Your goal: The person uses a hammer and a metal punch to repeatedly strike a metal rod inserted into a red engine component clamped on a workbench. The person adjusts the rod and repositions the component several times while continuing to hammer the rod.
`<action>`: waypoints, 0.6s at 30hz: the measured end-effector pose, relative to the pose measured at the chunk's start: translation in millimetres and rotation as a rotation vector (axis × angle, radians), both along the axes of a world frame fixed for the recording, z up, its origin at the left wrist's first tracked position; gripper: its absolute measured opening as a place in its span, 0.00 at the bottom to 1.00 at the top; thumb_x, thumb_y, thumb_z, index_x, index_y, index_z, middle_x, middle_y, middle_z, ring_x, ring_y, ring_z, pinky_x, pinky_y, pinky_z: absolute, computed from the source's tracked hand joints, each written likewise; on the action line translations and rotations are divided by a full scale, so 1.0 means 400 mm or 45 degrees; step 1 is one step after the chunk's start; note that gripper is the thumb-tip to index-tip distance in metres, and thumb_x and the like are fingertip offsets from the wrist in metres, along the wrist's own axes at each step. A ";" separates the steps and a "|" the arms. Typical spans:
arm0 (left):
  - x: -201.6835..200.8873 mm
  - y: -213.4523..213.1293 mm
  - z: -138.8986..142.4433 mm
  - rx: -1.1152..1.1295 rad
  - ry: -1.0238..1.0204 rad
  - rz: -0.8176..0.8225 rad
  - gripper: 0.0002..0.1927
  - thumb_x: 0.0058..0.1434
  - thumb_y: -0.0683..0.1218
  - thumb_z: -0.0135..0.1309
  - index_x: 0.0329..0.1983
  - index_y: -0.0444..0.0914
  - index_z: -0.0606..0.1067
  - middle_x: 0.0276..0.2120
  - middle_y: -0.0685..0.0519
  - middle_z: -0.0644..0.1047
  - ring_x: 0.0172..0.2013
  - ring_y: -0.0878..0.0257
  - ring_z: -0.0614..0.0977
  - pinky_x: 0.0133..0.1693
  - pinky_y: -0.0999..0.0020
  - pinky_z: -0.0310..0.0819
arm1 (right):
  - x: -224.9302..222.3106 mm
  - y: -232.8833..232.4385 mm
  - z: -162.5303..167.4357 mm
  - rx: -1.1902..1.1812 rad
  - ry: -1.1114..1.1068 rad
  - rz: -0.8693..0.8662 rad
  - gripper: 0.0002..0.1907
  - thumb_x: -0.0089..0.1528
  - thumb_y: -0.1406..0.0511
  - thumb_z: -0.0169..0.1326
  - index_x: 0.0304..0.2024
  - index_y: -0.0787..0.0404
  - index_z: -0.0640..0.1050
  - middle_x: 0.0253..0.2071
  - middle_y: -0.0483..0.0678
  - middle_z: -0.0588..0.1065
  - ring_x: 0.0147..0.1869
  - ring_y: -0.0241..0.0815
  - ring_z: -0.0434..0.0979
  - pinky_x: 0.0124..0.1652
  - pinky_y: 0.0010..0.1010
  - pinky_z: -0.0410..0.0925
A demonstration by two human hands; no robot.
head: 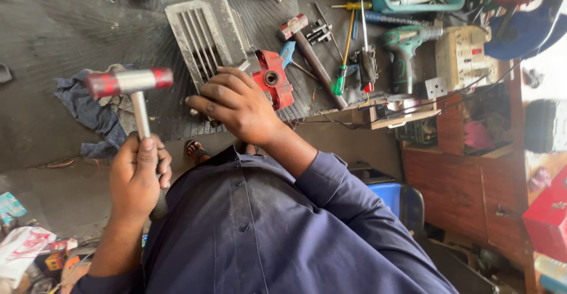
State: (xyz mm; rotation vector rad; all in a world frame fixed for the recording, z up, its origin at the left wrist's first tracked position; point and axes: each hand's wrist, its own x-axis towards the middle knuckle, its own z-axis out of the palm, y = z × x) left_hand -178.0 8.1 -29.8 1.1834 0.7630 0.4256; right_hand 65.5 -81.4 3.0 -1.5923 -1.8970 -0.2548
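green drill (403,52) | second hammer (310,52) | screwdrivers (344,52) (perhaps two) | blue rag (88,114)

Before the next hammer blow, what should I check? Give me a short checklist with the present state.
1. Left hand grip closed on the hammer handle: ok.
2. Hammer head raised, touching nothing: ok.
3. Right hand steadies the metal grille: ok.
4. Right fingers away from the grille's face: not ok, they lie on it.
5. Red metal block apart from the grille: cannot tell, the hand hides the gap.
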 end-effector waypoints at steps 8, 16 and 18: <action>0.002 -0.011 -0.005 0.019 0.059 0.052 0.15 0.78 0.52 0.40 0.43 0.36 0.65 0.24 0.52 0.67 0.20 0.68 0.68 0.23 0.73 0.64 | 0.040 -0.016 -0.007 -0.125 0.152 -0.261 0.23 0.62 0.69 0.55 0.60 0.52 0.78 0.52 0.39 0.75 0.56 0.43 0.73 0.56 0.37 0.67; 0.058 -0.022 -0.005 -0.026 0.072 0.052 0.16 0.78 0.54 0.41 0.43 0.35 0.65 0.24 0.51 0.67 0.20 0.67 0.68 0.24 0.72 0.64 | 0.039 -0.038 -0.025 -0.122 0.183 -0.132 0.23 0.61 0.65 0.59 0.60 0.53 0.77 0.51 0.41 0.74 0.55 0.43 0.73 0.53 0.38 0.66; 0.067 -0.030 -0.006 -0.011 0.064 0.072 0.17 0.77 0.54 0.41 0.43 0.35 0.66 0.24 0.51 0.67 0.20 0.67 0.68 0.24 0.72 0.65 | 0.046 -0.040 -0.029 -0.145 0.205 -0.141 0.23 0.59 0.65 0.61 0.59 0.54 0.78 0.50 0.42 0.74 0.55 0.44 0.73 0.53 0.39 0.67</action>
